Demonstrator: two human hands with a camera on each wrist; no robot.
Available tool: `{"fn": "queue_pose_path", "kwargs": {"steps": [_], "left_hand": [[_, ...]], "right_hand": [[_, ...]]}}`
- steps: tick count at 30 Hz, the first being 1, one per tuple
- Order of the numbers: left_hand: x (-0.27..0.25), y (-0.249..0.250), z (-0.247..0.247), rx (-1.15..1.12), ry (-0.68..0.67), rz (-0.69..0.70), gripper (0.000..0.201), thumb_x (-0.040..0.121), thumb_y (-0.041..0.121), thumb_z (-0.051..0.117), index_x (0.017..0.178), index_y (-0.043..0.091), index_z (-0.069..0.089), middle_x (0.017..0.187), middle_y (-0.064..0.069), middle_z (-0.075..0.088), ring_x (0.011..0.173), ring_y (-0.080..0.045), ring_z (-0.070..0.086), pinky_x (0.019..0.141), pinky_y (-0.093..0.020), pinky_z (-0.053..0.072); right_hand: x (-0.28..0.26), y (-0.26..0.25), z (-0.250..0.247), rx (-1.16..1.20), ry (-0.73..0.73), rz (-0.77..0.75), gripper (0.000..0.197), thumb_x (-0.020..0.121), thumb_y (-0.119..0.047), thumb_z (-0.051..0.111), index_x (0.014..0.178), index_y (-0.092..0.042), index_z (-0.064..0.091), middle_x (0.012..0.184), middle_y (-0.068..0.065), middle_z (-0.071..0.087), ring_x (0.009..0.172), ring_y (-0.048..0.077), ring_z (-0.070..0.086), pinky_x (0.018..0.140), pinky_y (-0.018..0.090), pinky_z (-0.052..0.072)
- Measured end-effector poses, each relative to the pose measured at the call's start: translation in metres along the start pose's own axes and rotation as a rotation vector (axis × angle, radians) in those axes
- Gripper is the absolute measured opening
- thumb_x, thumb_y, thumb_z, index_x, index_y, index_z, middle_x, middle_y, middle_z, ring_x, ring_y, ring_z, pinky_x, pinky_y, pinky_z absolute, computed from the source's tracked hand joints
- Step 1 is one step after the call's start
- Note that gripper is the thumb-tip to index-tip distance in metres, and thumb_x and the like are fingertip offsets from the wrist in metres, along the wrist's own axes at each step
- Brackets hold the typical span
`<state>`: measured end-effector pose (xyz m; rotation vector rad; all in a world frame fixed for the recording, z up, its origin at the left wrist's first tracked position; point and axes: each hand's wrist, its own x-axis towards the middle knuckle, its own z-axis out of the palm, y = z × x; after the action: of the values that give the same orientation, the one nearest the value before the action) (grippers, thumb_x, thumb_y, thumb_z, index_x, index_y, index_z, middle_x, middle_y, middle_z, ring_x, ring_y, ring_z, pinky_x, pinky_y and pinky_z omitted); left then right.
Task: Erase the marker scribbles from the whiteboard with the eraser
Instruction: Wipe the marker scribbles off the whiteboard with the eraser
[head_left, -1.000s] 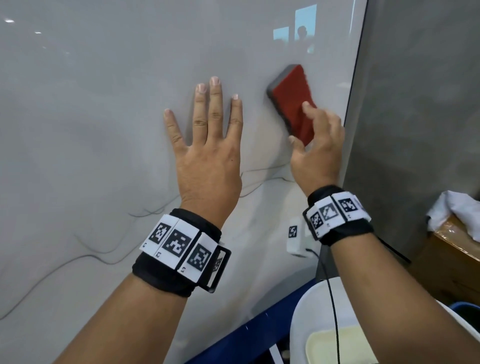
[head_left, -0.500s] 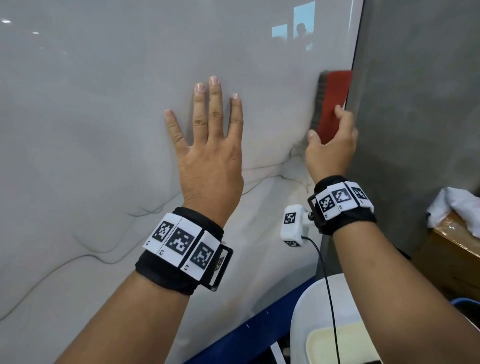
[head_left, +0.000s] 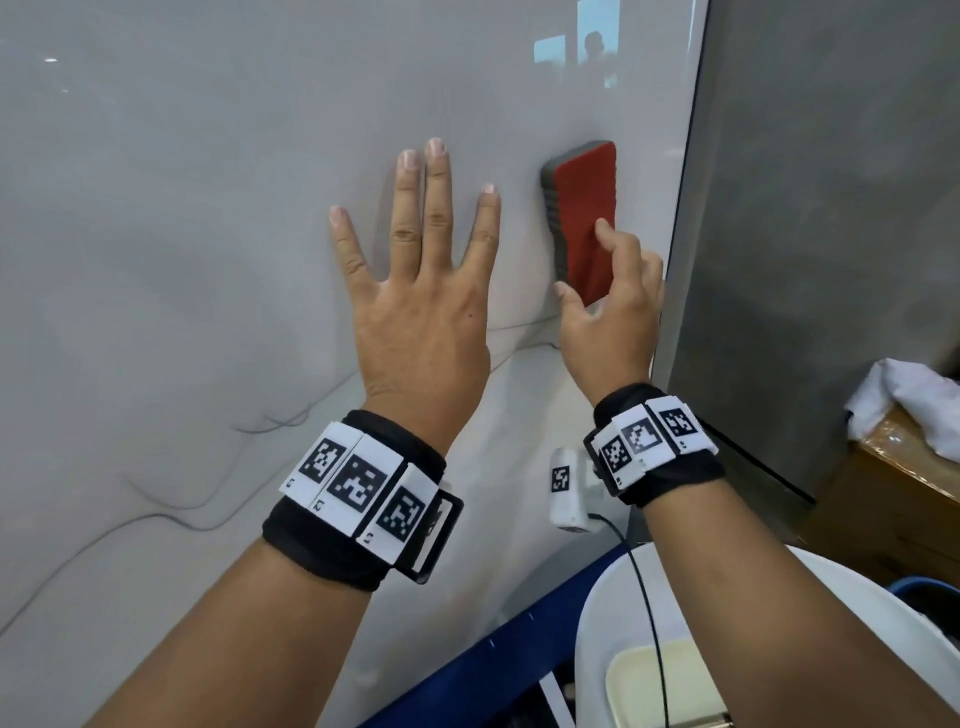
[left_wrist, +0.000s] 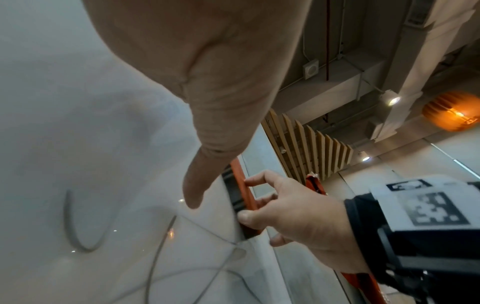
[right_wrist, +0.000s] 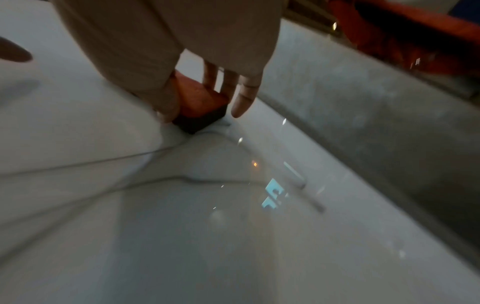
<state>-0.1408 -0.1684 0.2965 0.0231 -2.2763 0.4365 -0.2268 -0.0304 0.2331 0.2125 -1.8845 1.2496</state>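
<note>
I saw a grey concrete wall (head_left: 831, 208) at right, a crumpled white cloth (head_left: 904, 405) on a brown wooden cabinet (head_left: 893, 499), angled wooden ceiling slats (left_wrist: 311, 144), and a glowing orange lamp (left_wrist: 451, 111).

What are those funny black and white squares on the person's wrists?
Both arms are bare, with no sleeves. Each wrist wears a black fabric band: the left band and the right band. Each band carries white tiles printed with blocky black square patterns, like pixel codes. A small white box with one such code hangs by the right wrist, and a thin black cable trails down from it.
</note>
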Motion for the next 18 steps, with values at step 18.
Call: {"fn": "queue_pose_path", "kwargs": {"steps": [18], "left_hand": [[-0.003,-0.016,-0.001,0.055,-0.138,0.104,0.116,0.075,0.064,0.07,0.159,0.026,-0.001,0.164,-0.014,-0.018,0.151,-0.032,-0.016,0.113,-0.068,-0.004]], "right_hand": [[-0.003,0.019,-0.001,0.061,0.064,0.156,0.059,0.079,-0.007,0.073,0.133,-0.017,0.054,0.128,0.009,0.049,0.119,0.028,0.05,0.1,0.024,0.04]]}}
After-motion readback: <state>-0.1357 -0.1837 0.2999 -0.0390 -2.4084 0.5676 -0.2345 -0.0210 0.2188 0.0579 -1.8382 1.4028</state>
